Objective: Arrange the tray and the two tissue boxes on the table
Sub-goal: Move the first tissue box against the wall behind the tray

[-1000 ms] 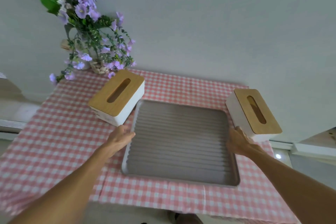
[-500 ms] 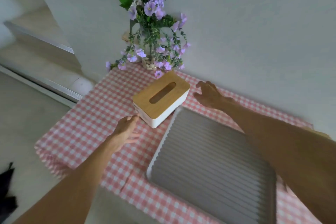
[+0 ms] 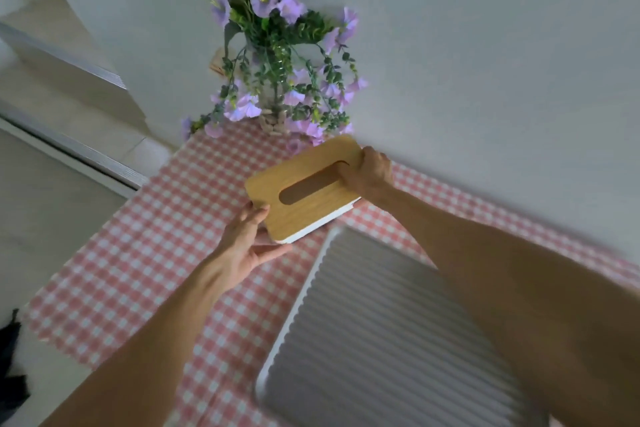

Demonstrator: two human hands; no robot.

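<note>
A white tissue box with a wooden slotted lid (image 3: pixel 304 198) is held above the pink checked tablecloth, tilted toward me. My left hand (image 3: pixel 247 241) grips its near left end from below. My right hand (image 3: pixel 372 173) clasps its far right end, fingers over the lid's edge. The grey ribbed tray (image 3: pixel 374 340) lies flat at the lower right, partly covered by my right forearm. The second tissue box is out of view.
A glass vase of purple flowers (image 3: pixel 277 80) stands at the back of the table (image 3: pixel 138 253) against the white wall, just behind the held box. The table's left edge drops to a tiled floor with a metal door track.
Both hands left the tray's sides, reached the left tissue box and closed on its two ends. The box has come up and tilted. My view swung left, losing the right-hand box.
</note>
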